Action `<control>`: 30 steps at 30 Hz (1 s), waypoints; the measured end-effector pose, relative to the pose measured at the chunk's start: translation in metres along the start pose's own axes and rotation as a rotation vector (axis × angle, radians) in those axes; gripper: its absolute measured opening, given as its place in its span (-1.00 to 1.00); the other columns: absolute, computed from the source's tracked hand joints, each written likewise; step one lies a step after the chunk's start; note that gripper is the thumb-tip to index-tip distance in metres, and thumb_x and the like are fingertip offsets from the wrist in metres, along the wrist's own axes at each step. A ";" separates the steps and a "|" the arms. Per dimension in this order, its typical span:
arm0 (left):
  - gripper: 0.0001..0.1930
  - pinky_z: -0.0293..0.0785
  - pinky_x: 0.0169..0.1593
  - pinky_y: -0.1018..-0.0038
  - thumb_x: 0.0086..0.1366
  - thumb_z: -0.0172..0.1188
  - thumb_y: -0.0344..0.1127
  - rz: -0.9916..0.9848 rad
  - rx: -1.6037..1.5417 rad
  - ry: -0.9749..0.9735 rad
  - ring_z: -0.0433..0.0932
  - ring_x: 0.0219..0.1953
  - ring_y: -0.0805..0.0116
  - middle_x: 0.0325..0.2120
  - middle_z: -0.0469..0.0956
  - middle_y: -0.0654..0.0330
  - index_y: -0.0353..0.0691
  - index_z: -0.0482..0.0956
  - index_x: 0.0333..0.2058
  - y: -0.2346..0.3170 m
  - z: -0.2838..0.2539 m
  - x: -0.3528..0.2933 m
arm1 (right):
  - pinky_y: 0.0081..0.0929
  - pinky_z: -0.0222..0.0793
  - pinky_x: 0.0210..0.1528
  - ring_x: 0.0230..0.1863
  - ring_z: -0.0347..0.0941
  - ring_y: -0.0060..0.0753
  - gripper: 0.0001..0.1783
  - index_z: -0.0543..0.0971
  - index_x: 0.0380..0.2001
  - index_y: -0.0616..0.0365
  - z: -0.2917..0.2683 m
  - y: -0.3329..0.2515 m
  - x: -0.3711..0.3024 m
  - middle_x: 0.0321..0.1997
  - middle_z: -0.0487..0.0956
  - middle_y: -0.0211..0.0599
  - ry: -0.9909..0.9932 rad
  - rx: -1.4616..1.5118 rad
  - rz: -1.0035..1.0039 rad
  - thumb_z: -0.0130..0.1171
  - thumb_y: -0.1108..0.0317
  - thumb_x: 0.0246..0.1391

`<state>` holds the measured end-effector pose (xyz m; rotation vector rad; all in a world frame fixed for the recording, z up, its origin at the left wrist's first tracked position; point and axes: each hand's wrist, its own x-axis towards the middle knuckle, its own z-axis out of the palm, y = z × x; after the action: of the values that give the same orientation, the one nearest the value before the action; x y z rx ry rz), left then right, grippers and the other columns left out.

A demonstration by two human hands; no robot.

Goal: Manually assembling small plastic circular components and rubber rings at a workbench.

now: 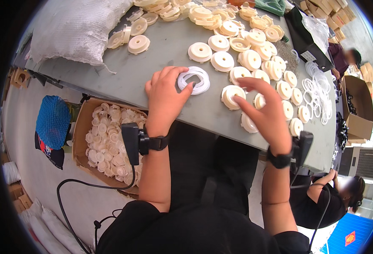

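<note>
My left hand (166, 94) rests on the grey table at a stack of thin white rings (201, 87). Its thumb and index finger close on the near-left side of the stack. My right hand (263, 111) is curved, with thumb and index finger wide apart. The right thumb tip overlaps the edge of a cream round plastic cap (230, 97) with a hole in its centre; whether it touches is hard to tell. The right index finger reaches over another cream cap (238, 73) behind. Some caps lie partly hidden under my right hand.
Many cream caps (222, 61) spread over the grey table (127, 80). Loose white rings (315, 99) lie at the right. A white woven sack (74, 31) sits at the back left. Below the table edge stands a carton (82, 139) of translucent parts. Two people work at the right.
</note>
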<state>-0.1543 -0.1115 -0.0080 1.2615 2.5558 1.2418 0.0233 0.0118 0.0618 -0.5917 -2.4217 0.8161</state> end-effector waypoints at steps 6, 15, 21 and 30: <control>-0.79 0.21 -0.03 0.27 0.03 0.20 -0.29 -0.140 0.064 0.017 0.41 -0.11 0.21 -0.25 0.53 0.28 -0.11 0.54 -0.29 0.014 0.006 0.013 | -0.25 0.30 -0.21 -0.24 0.48 -0.19 -0.66 0.56 -0.25 0.11 0.055 0.005 0.050 -0.38 0.58 -0.31 -0.141 -0.223 -0.026 0.30 0.26 -0.16; -0.79 0.21 0.00 0.27 0.04 0.25 -0.29 -0.072 -0.181 0.069 0.45 -0.13 0.20 -0.28 0.57 0.26 -0.11 0.56 -0.29 0.009 0.001 0.011 | -0.39 0.38 -0.37 -0.47 0.48 -0.31 -0.81 0.59 -0.42 0.16 0.062 -0.003 0.057 -0.49 0.58 -0.25 -0.072 -0.126 0.116 0.24 0.34 -0.17; -0.72 0.32 -0.05 0.30 0.03 0.26 -0.35 0.003 -0.308 0.100 0.49 -0.19 0.23 -0.31 0.58 0.19 -0.14 0.56 -0.21 0.009 -0.003 0.016 | -0.63 0.32 -0.45 -0.53 0.39 -0.64 -0.83 0.55 -0.40 0.25 0.052 -0.007 0.056 -0.51 0.55 -0.40 -0.087 0.217 0.216 0.24 0.41 -0.09; -0.76 0.42 -0.26 0.59 0.13 0.26 -0.39 -0.147 -0.847 -0.167 0.47 -0.39 0.56 -0.44 0.55 0.24 -0.38 0.52 -0.25 0.005 0.000 0.024 | -0.75 0.24 -0.53 -0.56 0.32 -0.75 -0.82 0.52 -0.29 0.25 0.047 -0.003 0.055 -0.45 0.55 -0.44 -0.006 0.592 0.371 0.19 0.40 0.03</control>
<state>-0.1671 -0.0932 0.0026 0.8986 1.6344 1.7854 -0.0473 0.0197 0.0489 -0.7960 -1.9426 1.6050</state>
